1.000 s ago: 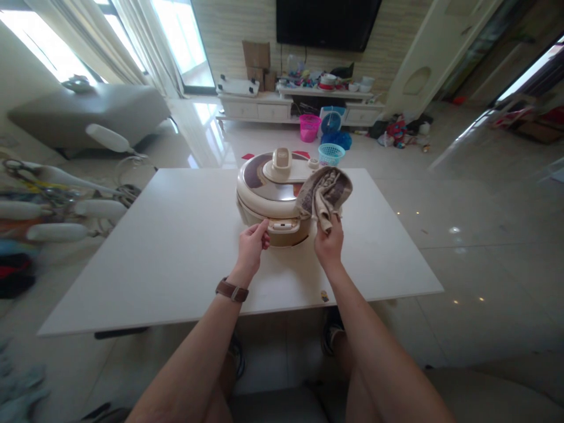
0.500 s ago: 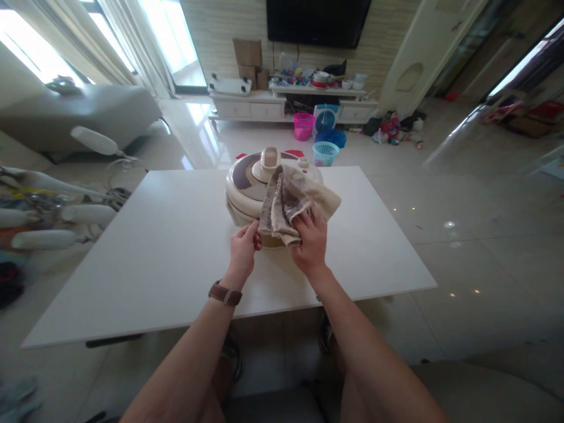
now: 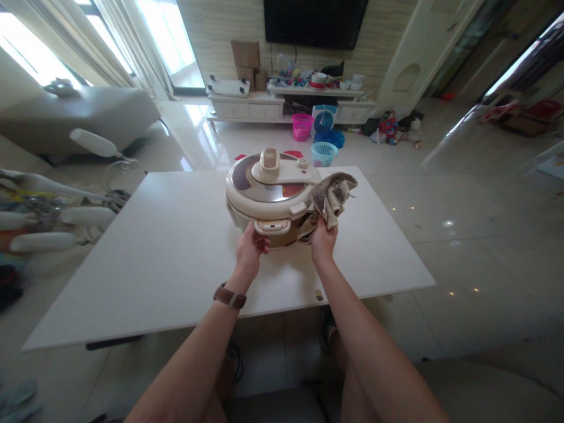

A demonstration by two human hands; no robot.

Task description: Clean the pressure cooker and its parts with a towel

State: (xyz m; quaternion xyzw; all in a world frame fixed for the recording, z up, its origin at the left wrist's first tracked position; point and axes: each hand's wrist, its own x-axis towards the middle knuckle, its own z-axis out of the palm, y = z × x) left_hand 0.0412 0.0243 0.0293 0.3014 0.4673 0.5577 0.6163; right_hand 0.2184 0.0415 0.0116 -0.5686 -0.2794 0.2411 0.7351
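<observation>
A round cream pressure cooker with a brown-patterned lid stands in the middle of the white table. My left hand, a brown watch strap on its wrist, presses against the cooker's front lower left with fingers curled. My right hand grips a bunched beige-and-brown cloth and holds it against the cooker's right front side. The cloth's loose end sticks up beside the lid.
A drying rack with white handles stands at the table's left. Beyond the table lie a pink basket, a teal basket, a TV stand with clutter and a grey sofa. My knees show under the near edge.
The cloth was spread over the lid's front half a second ago; now my right hand has drawn it down to the cooker's right side. My left hand has stayed at the front.
</observation>
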